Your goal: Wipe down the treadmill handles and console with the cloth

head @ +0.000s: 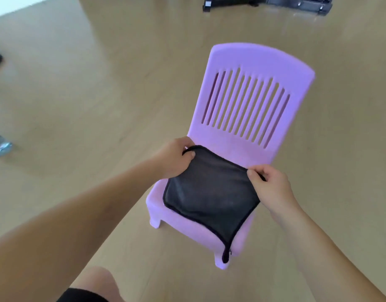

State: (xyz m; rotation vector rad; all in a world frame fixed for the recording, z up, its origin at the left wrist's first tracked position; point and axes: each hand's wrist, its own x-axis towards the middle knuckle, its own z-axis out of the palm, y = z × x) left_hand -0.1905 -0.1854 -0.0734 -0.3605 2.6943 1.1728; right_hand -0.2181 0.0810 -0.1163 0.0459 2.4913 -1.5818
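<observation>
Cloth [209, 192]: one corner pinched by left hand [172, 158], another by right hand [272, 186], spread between them over chair [248, 68]. Wiping apparently not begun; handles, console out of view.

Bright, even daylight; soft motion blur, edges warped.

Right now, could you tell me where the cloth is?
In the head view the cloth lies on the seat of the purple chair, right of centre, its far corners pinched by the left hand and right hand.
</observation>
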